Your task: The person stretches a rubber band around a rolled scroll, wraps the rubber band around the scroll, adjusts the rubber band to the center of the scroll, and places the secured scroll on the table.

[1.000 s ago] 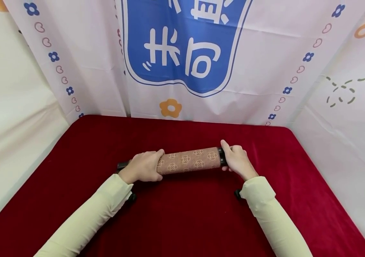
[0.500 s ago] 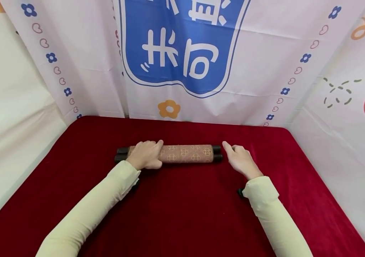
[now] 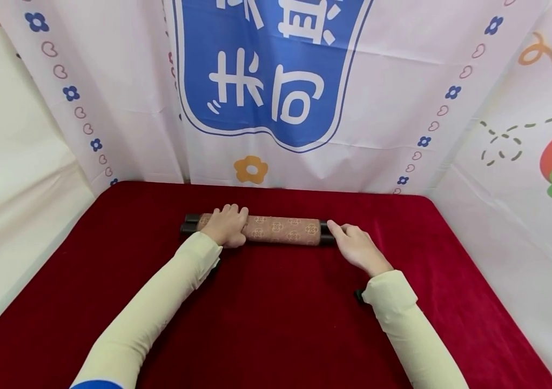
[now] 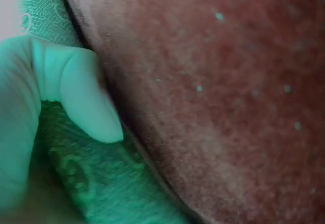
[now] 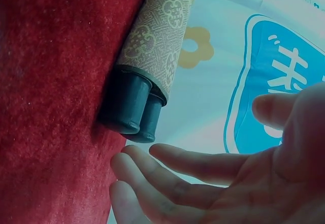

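Note:
A rolled-up scroll (image 3: pixel 283 230), brown with a pale flower pattern, lies across the red cloth, with two black roller knobs (image 5: pixel 124 102) showing at its right end. My left hand (image 3: pixel 228 226) grips it left of the middle, fingers over the top and far side. In the left wrist view the thumb (image 4: pixel 91 97) lies along its near side. Beside the right-end knobs is my right hand (image 3: pixel 357 249); the right wrist view shows its fingers loosely extended and apart from the knobs, with nothing held.
Red velvet cloth (image 3: pixel 276 313) covers the table. Behind it hangs a white printed curtain with a blue sign (image 3: pixel 266 81), and pale curtains (image 3: pixel 18 162) close in the left and right sides.
The scroll was tilted and gripped by both hands; it has gone down flat and slightly away from me. The right hand has let go, while the left stays on it.

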Demonstrator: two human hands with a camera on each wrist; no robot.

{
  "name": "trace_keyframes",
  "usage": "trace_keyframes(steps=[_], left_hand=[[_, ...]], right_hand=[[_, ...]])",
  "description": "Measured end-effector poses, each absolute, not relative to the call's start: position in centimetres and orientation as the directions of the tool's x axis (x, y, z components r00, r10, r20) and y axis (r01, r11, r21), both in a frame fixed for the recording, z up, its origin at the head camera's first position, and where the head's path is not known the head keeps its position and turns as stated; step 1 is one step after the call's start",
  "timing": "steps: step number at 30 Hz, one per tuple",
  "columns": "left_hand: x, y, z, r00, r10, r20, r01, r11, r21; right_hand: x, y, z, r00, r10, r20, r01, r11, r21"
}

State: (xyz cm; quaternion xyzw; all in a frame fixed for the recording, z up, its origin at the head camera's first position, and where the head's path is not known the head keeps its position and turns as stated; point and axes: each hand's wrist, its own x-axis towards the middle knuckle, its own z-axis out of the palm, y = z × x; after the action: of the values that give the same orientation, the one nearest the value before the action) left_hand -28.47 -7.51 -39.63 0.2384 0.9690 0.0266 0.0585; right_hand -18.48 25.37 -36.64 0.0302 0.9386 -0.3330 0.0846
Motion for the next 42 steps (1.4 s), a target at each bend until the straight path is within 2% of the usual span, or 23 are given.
trace_keyframes(steps=[9, 16, 23, 32, 42], left_hand=[[-28.4, -7.7, -39.3, -0.870, 0.473, -0.139, 0.460, 0.880, 0.113], [-27.0, -8.9, -38.8, -0.880, 0.447, -0.161, 0.430, 0.894, 0.127], [-25.2, -10.5, -38.7, -0.908, 0.397, -0.131, 0.377, 0.913, 0.153], [-23.1, -13.1, -38.7, -0.945, 0.316, -0.078, 0.299, 0.938, 0.178], [-21.8, -16.0, -38.8, -0.958, 0.262, -0.116, 0.227, 0.940, 0.253]], right_hand=[[-18.5, 25.1, -36.4, -0.983, -0.071, -0.171, 0.047, 0.795, -0.605], [-18.6, 24.8, -36.6, -0.969, -0.134, -0.206, 0.004, 0.829, -0.559], [-18.2, 25.0, -37.2, -0.954, -0.245, -0.171, -0.128, 0.851, -0.509], [-18.2, 24.8, -38.0, -0.961, -0.199, -0.190, -0.094, 0.886, -0.453], [-18.4, 24.5, -38.6, -0.976, -0.153, -0.155, -0.089, 0.930, -0.357]])
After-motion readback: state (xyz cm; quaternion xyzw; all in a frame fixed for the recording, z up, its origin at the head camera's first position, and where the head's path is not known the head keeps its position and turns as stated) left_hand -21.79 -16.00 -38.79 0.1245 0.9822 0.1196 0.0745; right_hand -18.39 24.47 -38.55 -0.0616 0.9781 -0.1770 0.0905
